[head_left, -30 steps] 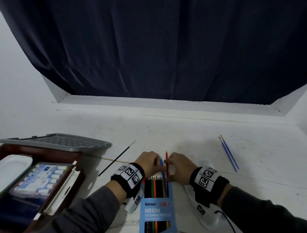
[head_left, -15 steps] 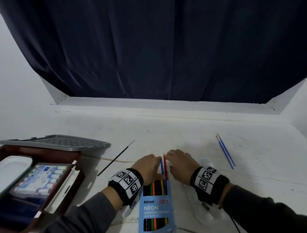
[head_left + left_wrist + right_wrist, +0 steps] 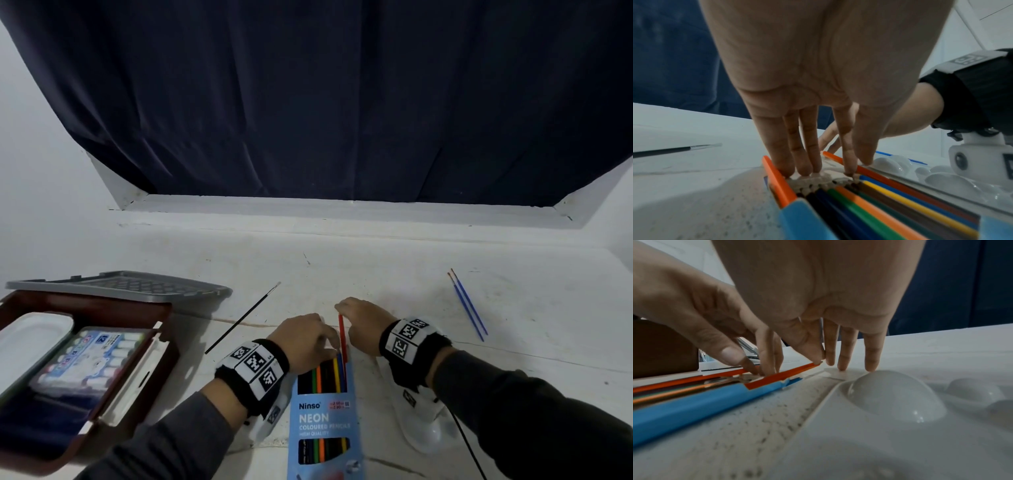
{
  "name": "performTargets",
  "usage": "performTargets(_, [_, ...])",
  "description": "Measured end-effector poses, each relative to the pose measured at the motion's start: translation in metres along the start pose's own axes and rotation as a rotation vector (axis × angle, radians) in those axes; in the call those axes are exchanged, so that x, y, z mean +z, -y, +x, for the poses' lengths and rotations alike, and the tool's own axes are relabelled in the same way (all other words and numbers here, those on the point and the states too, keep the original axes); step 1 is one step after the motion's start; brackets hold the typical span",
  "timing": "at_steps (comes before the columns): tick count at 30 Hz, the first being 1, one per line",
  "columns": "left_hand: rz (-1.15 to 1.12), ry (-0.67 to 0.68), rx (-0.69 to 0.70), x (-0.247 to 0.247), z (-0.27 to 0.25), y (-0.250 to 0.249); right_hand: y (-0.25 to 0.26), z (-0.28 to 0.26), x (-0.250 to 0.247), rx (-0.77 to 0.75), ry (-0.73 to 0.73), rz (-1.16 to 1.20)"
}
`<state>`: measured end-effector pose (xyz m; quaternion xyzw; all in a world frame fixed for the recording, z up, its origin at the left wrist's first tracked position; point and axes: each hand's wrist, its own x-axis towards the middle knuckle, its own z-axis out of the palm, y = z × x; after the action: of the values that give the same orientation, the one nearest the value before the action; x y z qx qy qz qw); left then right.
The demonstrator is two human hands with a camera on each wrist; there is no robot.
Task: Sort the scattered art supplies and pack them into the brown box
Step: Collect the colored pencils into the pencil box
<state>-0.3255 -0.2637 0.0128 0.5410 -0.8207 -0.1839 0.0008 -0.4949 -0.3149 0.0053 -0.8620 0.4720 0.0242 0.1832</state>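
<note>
A blue box of coloured pencils [image 3: 323, 421] lies open at the near edge, between my wrists. A red pencil [image 3: 342, 337] sticks out of its top on the right side. My right hand [image 3: 342, 305] pinches that pencil's tip between thumb and forefinger; in the right wrist view the right hand [image 3: 823, 359] meets the red pencil [image 3: 781, 376] at its point, other fingers straight on the table. My left hand [image 3: 329, 344] presses straight fingers [image 3: 807, 168] on the pencil ends in the pencil box [image 3: 803, 216]. The brown box [image 3: 137, 404] stands open at left.
The brown box holds a white case [image 3: 30, 339] and a set of paint tubes [image 3: 89, 363]; a grey lid [image 3: 120, 286] lies behind it. A black brush [image 3: 243, 317] and two blue brushes [image 3: 467, 305] lie loose. A white palette [image 3: 890, 402] sits under my right wrist.
The blue pencil that stuck out beside the red one has slid down into the pencil box. My left hand has drawn back onto the pencil ends; the right hand stays at the red pencil's tip.
</note>
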Motion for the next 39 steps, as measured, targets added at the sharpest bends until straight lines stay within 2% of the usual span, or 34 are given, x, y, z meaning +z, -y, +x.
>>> performTargets(2, [0.027, -0.006, 0.005, -0.002, 0.000, 0.001, 0.000, 0.001, 0.001, -0.011, -0.001, -0.015])
performTargets(5, [0.084, 0.006, -0.013, -0.004, -0.001, 0.005, 0.004, 0.000, -0.001, 0.054, -0.004, -0.021])
performTargets(7, [-0.032, 0.034, -0.052, -0.007, -0.004, 0.011, 0.011, -0.004, -0.003, 0.107, 0.032, -0.016])
performTargets(9, [-0.266, 0.044, -0.106, -0.008, -0.011, 0.018, 0.019, -0.013, -0.004, 0.126, 0.077, -0.054])
performTargets(11, [-0.357, 0.041, -0.107, -0.005, -0.019, 0.020, 0.026, -0.021, -0.003, 0.124, 0.097, -0.085])
performTargets(15, [-0.205, 0.087, -0.040, 0.004, -0.029, 0.018, 0.035, -0.036, 0.000, 0.136, 0.120, -0.072])
performTargets(18, [-0.094, 0.064, -0.009, 0.004, -0.029, 0.018, 0.036, -0.045, 0.006, 0.119, 0.196, -0.157])
performTargets(21, [-0.159, -0.011, -0.004, 0.004, -0.031, 0.017, 0.037, -0.058, 0.014, 0.071, 0.216, -0.151])
performTargets(23, [-0.168, -0.113, 0.016, 0.008, -0.033, 0.021, 0.036, -0.064, 0.017, 0.049, 0.198, -0.168])
performTargets(25, [-0.012, -0.165, -0.001, 0.012, -0.034, 0.027, 0.034, -0.067, 0.018, 0.031, 0.188, -0.196])
performTargets(27, [0.198, -0.097, -0.033, 0.014, -0.038, 0.029, 0.034, -0.067, 0.016, 0.025, 0.189, -0.169])
performTargets(30, [0.281, 0.034, -0.067, 0.017, -0.041, 0.028, 0.035, -0.065, 0.014, 0.024, 0.157, -0.135])
performTargets(33, [0.262, 0.098, -0.055, 0.019, -0.044, 0.031, 0.035, -0.064, 0.018, 0.061, 0.104, -0.100])
performTargets(39, [0.120, 0.140, 0.061, 0.028, -0.058, 0.036, 0.035, -0.062, 0.016, 0.096, 0.054, -0.061])
